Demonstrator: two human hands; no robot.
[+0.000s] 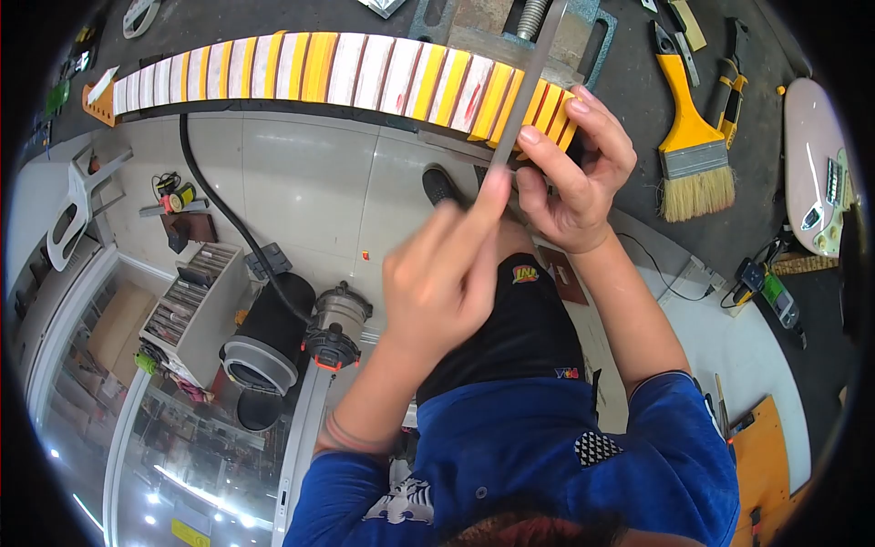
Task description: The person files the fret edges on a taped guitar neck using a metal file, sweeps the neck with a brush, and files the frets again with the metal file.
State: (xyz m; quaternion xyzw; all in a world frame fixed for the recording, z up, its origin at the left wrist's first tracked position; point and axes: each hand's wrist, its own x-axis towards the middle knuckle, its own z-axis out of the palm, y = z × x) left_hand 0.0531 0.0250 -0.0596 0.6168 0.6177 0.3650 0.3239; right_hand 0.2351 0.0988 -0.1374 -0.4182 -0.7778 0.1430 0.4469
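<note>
A guitar neck (374,77) lies across the bench's near edge, its fretboard banded with white and yellow strips between dark fret lines. A long flat metal bar, which looks like a file (526,91), crosses the neck near its right end. My left hand (442,269), smeared by motion, is closed round the bar's near end, index finger stretched along it. At the neck's right end is my right hand (579,173), fingers curled, fingertips on the yellow strips and close against the bar. The part of the bar inside my left hand is hidden.
Behind the neck stands a metal vise (492,23). To the right lie a yellow-handled paintbrush (688,128), a yellow-and-black hand tool (732,87) and a pale guitar body (811,155). On the floor at left, a black hose (214,219) leads to a dark cylindrical machine (264,337).
</note>
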